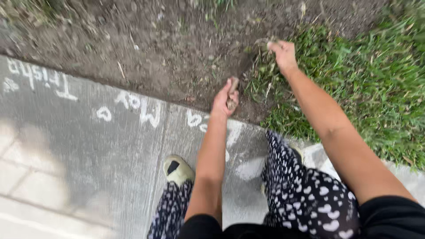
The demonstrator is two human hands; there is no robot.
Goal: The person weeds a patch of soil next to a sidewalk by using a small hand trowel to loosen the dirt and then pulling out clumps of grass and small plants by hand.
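View from above, looking down the person's own body to the ground. Nearest the camera were black sleeves and two legs in dark trousers printed with small white hearts. A pale green shoe stood on the grey concrete pavement, which bore white chalk writing and a chalk heart; the other foot was mostly hidden behind the right leg.

Both bare forearms reached forward from the body. The left hand was closed in a fist around the brown, stick-like handle of a tool, held where the pavement edge met the ground; the working end of the tool was buried or hidden, so its kind could not be told. The right hand lay farther out, its fingers curled shut on a tuft of grass at the border between lawn and bare earth. The two hands were near each other but apart, the right one beyond and to the right of the left.

Farther away, a strip of dark, loose soil ran along the pavement edge and filled the upper left of the view, scattered with small twigs and dry fragments. Green lawn covered the ground at right, reaching down beside the right forearm. Motion blur softened the outer parts of the scene.
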